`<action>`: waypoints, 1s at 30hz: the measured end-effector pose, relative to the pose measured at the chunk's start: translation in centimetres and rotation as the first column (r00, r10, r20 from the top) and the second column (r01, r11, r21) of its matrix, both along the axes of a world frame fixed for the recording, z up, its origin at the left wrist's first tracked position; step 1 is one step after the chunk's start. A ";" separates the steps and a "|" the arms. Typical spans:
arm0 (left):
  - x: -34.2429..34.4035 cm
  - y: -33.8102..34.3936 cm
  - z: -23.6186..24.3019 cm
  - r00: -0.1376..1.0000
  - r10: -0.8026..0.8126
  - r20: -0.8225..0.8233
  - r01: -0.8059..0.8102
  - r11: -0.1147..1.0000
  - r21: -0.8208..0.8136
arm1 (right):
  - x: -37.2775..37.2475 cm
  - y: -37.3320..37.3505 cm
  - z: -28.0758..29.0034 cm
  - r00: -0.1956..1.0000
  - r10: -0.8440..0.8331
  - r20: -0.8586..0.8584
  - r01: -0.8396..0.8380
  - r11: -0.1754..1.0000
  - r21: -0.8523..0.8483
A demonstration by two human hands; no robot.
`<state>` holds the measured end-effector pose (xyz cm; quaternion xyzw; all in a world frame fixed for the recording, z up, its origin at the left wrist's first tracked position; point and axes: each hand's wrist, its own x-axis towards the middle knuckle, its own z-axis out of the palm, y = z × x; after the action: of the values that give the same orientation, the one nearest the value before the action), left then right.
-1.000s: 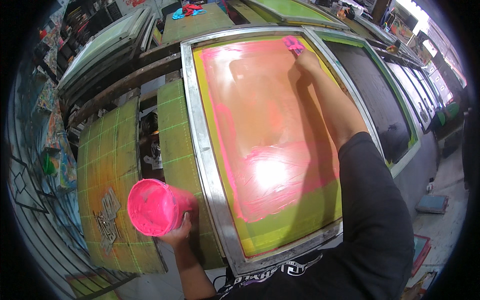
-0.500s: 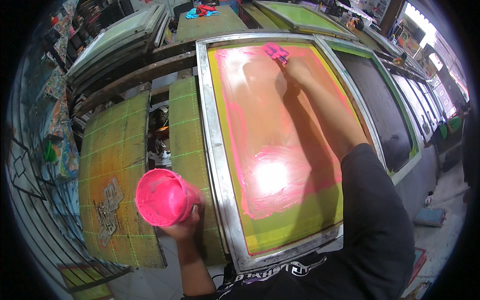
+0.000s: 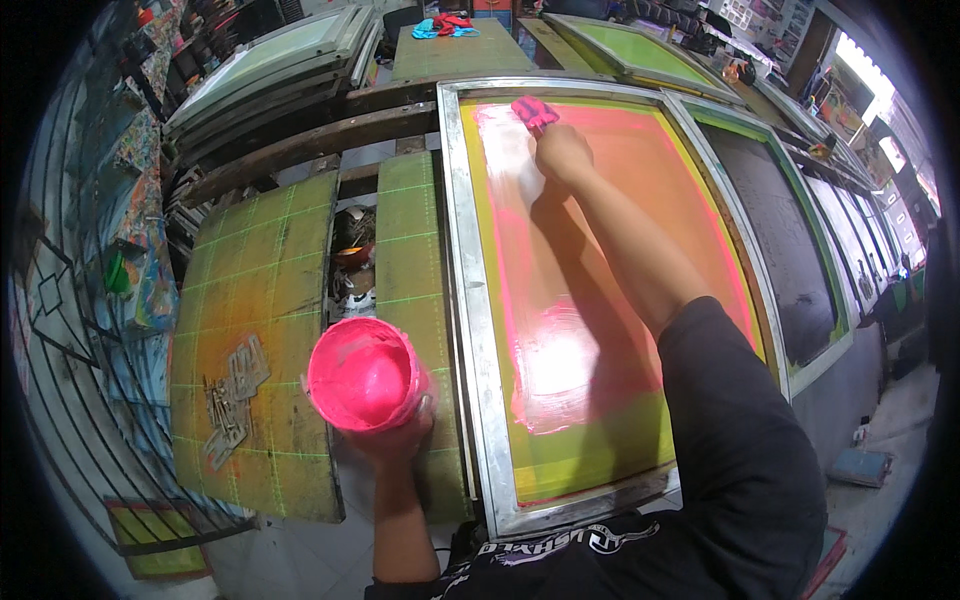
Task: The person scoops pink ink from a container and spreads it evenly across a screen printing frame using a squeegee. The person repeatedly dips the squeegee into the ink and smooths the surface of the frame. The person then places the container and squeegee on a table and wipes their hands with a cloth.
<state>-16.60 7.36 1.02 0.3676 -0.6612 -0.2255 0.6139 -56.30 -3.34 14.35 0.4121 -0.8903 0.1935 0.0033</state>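
Observation:
My right hand (image 3: 565, 155) is closed around the handle of a flat, pink-smeared spreader (image 3: 536, 114). The spreader's wide end rests at the far left of a screen printing frame (image 3: 462, 300), on mesh coated with pink. Bright pink paste (image 3: 545, 375) lies thickest along the coated area's left and near edges; yellow-green mesh shows around it. Left of the frame, my left hand (image 3: 405, 435) grips a round pink bucket (image 3: 365, 375) from below and its right side. The bucket is tilted toward me, with pink paste inside and on its rim. Its underside is hidden.
Green gridded boards (image 3: 265, 300) lie left of the frame, one carrying several flat, light-coloured pieces (image 3: 235, 390). Another frame with dark mesh (image 3: 770, 220) adjoins on the right. Framed screens (image 3: 265, 65) are stacked at the far left; red and blue cloths (image 3: 443, 26) lie at the back.
My right hand has moved the spreader leftward across the far end of the screen. The view has shifted, so boards and frame appear further right. My left hand still holds the bucket.

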 end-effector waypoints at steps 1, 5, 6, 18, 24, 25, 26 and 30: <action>0.1 0.0 0.1 0.999 0.012 0.041 -0.012 1.000 0.005 | 0.1 -0.4 0.0 1.000 0.007 -0.006 -0.007 1.000 0.003; -0.4 -0.1 -0.3 1.000 -0.011 0.013 0.010 0.999 0.040 | 0.5 -1.8 -0.3 0.996 0.063 -0.059 -0.061 0.997 0.037; -0.7 -0.1 -0.3 1.000 -0.014 0.002 0.014 0.999 0.044 | 0.3 -2.0 -0.4 0.993 0.082 -0.080 -0.079 0.996 0.050; -0.8 0.8 1.1 0.999 0.012 0.039 -0.011 1.000 -0.017 | -4.8 -2.6 -0.5 0.932 0.310 -0.188 -0.276 0.943 0.186; -2.5 2.0 3.6 0.907 -0.145 -0.395 0.262 0.929 0.260 | -7.2 -2.1 0.6 0.836 0.520 -0.176 -0.470 0.843 0.261; -1.7 1.9 3.1 0.887 -0.203 -0.414 0.329 0.908 0.260 | -7.4 -2.0 0.7 0.827 0.533 -0.177 -0.483 0.836 0.260; -1.1 1.6 2.6 0.864 -0.257 -0.433 0.393 0.883 0.258 | -7.8 -2.0 0.7 0.816 0.552 -0.172 -0.498 0.823 0.274; -0.4 1.1 0.6 0.995 -0.094 -0.046 0.099 0.986 0.131 | -9.4 -0.9 0.9 0.776 0.612 -0.154 -0.536 0.768 0.350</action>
<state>-16.97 8.45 1.64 0.3709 -0.6493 -0.3058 0.5893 -65.69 -4.21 15.20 0.6839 -0.7296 -0.0012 0.0000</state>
